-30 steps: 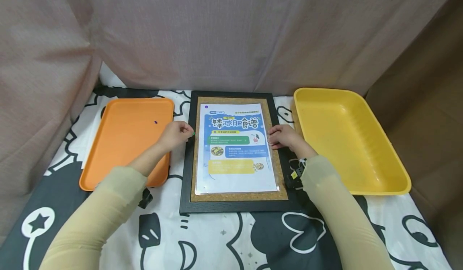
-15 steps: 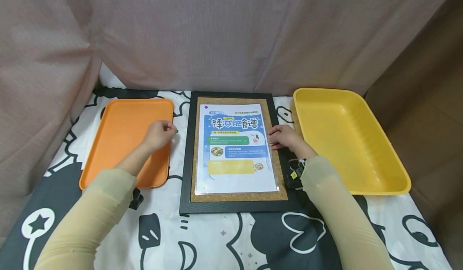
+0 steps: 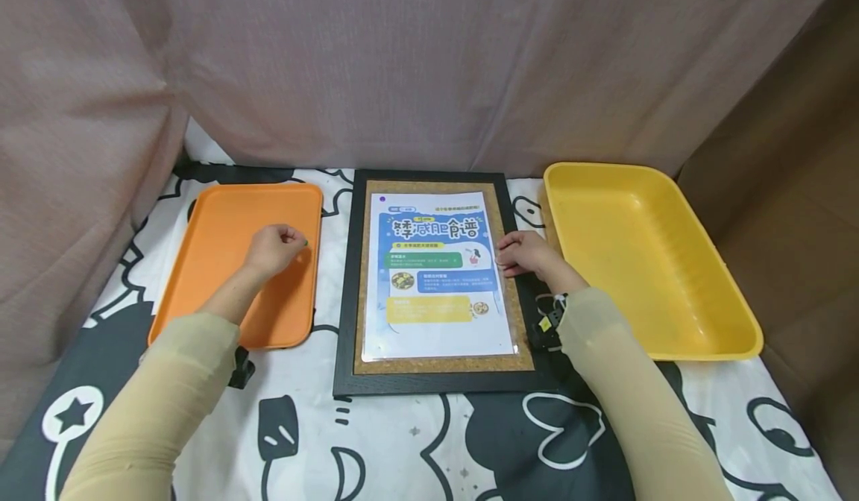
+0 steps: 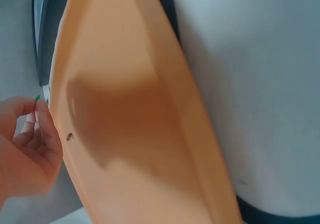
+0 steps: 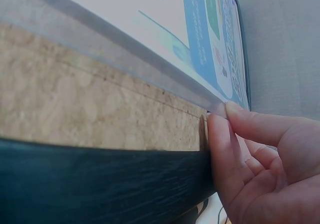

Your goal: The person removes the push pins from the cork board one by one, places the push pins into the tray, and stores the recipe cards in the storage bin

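Observation:
My left hand (image 3: 274, 251) is above the orange tray (image 3: 221, 225), thumb and fingertip pinching a small green pushpin (image 4: 38, 98). Mostly hidden by the fingers, only its green end shows. A small dark pin (image 4: 70, 136) lies on the tray near that hand in the left wrist view. The plastic-covered printed sheet (image 3: 436, 341) lies on a black-framed cork board (image 3: 443, 367), with a purple pushpin (image 3: 382, 199) at its top left corner. My right hand (image 3: 530, 256) pinches the sheet's right edge between thumb and forefinger.
A deep yellow tub (image 3: 644, 262) stands right of the board. A patterned black and white cloth (image 3: 403, 441) covers the table. Grey-brown curtain (image 3: 403, 68) hangs behind and at the sides.
My left hand has moved left from the board's left edge to over the orange tray, still pinching the green pushpin. The right hand stays at the sheet's edge.

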The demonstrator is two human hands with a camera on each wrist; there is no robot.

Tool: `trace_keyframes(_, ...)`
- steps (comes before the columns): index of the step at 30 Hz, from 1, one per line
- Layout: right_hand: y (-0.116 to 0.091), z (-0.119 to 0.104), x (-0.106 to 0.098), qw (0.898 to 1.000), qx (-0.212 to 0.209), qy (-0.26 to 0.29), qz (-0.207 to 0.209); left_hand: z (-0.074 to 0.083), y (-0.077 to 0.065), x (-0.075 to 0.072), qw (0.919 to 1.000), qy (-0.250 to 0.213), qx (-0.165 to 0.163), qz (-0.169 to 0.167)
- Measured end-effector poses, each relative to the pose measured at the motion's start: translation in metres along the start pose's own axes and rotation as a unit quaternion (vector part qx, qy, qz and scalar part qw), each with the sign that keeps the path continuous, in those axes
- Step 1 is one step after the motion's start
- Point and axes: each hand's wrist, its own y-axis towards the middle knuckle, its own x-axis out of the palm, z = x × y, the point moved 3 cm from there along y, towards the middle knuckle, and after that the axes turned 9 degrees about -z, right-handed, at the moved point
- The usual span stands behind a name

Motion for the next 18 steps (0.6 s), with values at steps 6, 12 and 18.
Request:
trace_keyframes(6, 0.000, 0.000, -0.001, 1.000, 0.001, -0.006, 0.000, -0.009, 0.003, -0.004, 0.9998, 0.005, -0.012, 0.013)
trace_keyframes(12, 0.000, 0.000, -0.001, 1.000, 0.003, -0.005, -0.002, -0.017, 0.007, -0.007, 0.9990, 0.013, -0.037, 0.021)
trace_keyframes(18, 0.000, 0.000, 0.000, 1.000, 0.003, -0.003, -0.002, -0.022, 0.010, -0.009, 0.9979, 0.016, -0.059, 0.023)
